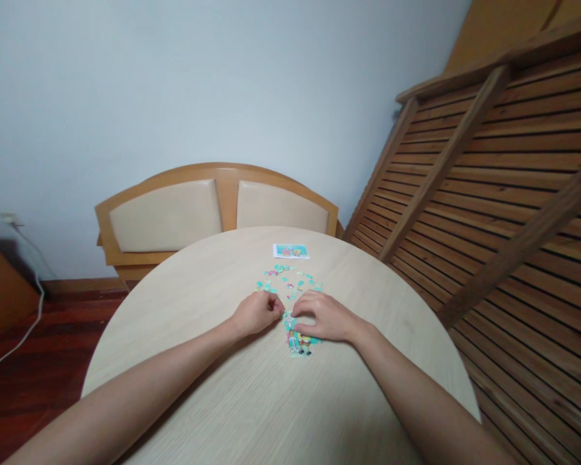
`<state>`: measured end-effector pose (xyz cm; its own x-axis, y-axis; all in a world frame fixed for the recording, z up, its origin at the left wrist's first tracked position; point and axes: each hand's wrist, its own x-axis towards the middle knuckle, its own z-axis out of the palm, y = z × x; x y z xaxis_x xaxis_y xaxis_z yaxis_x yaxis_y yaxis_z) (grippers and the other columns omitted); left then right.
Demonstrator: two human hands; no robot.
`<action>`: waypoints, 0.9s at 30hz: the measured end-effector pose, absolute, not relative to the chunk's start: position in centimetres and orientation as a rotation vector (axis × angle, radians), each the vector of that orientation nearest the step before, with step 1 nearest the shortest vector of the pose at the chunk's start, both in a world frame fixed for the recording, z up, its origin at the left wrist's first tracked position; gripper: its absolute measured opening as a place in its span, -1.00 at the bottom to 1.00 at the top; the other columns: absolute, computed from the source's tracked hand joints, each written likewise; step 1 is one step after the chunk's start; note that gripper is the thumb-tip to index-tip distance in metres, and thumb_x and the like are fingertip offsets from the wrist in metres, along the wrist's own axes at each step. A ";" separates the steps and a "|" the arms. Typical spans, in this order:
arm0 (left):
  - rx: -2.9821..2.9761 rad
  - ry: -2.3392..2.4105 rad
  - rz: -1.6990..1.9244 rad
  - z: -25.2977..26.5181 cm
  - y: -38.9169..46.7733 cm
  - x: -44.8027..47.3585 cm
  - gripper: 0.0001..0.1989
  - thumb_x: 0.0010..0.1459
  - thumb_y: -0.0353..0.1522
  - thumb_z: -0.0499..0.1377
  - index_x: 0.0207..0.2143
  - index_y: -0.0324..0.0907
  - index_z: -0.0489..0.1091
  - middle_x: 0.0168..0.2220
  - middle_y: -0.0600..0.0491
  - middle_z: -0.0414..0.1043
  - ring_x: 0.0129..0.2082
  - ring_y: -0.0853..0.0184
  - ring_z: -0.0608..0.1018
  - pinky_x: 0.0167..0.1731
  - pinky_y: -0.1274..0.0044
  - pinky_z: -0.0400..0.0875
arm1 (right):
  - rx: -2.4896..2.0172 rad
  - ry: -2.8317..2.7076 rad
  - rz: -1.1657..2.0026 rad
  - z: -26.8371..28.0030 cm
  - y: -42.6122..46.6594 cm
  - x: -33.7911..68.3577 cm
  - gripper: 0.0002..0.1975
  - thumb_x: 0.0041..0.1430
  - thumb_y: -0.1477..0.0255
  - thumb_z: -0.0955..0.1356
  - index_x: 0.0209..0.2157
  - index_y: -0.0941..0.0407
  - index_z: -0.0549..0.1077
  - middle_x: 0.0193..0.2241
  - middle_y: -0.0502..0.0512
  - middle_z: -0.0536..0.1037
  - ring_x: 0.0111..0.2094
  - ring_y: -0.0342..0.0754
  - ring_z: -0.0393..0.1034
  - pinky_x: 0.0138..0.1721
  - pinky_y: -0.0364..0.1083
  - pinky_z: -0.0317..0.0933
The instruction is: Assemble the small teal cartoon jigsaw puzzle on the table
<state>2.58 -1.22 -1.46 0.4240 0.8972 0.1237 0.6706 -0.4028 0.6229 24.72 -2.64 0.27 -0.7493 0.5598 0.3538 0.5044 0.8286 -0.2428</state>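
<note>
A partly joined jigsaw puzzle (pixel 299 345) with cartoon figures on a teal ground lies flat on the table, partly under my right hand. My left hand (pixel 260 311) is closed, its fingers pinched together at the puzzle's upper left corner; what they hold, if anything, is too small to make out. My right hand (pixel 322 315) rests over the puzzle's right side with thumb and fingers apart, the fingertips touching its upper part. Loose puzzle pieces (pixel 290 285) in teal, pink and white are scattered just beyond both hands.
A small picture card (pixel 291 251) lies behind the pieces on the round wooden table (pixel 198 400). Past the table stands a padded headboard (pixel 167 216) against the wall. A slatted wooden frame (pixel 465 168) leans on the right. A white cable (pixel 39 300) hangs at the left.
</note>
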 end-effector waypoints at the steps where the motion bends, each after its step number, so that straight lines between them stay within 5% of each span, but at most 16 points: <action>1: 2.197 1.324 0.617 -1.4 -1.3 2.6 -0.79 0.03 -0.39 0.11 -0.40 -0.22 0.56 -0.47 0.05 0.52 -0.48 0.35 0.45 -0.49 0.60 0.18 | -0.792 -2.594 0.182 0.2 -2.6 24.7 -0.86 0.15 0.34 0.43 -0.28 0.10 0.54 -0.30 0.07 0.60 -0.20 -0.03 0.46 -0.08 -0.04 0.26; 27: 2.269 1.110 0.597 -2.8 -0.4 2.5 -0.72 0.14 -0.35 0.08 -0.29 -0.23 0.59 -0.39 0.04 0.57 -0.44 0.35 0.47 -0.40 0.59 0.28 | -0.806 -2.585 0.240 0.1 -2.7 24.7 -0.86 0.15 0.34 0.43 -0.28 0.10 0.54 -0.29 0.07 0.60 -0.20 -0.03 0.45 -0.09 -0.06 0.26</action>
<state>2.50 -0.43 -2.85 0.5626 0.8129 0.1506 0.5743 -0.5153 0.6361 24.68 -2.66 0.14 -0.7436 0.5753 0.3408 0.5025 0.8170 -0.2827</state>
